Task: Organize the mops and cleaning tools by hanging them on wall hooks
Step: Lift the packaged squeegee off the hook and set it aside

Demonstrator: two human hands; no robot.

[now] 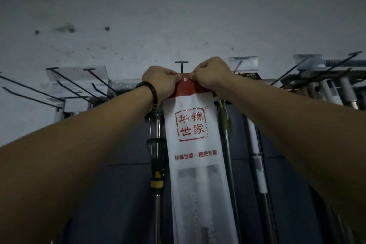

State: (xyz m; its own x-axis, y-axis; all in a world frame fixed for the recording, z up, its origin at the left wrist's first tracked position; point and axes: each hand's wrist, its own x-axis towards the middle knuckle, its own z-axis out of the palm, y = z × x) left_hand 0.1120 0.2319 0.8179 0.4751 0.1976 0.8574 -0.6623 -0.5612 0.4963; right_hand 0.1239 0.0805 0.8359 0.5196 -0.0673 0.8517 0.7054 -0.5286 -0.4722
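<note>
A long white mop package (195, 144) with a red top band and red printed characters hangs straight down in front of the wall. My left hand (161, 82) and my right hand (212, 74) pinch the red band on either side of its small hang hole. A black wall hook (181, 66) with a T-shaped end sticks out just above and behind the hole. Whether the hole is on the hook cannot be told. A beaded bracelet is on my left wrist.
Several bare black hooks (79, 87) jut out at the left. More hooks and white-handled tools (332, 85) crowd the right. A steel mop handle with a black and yellow grip (157, 174) hangs left of the package, other poles (227, 154) hang right of it.
</note>
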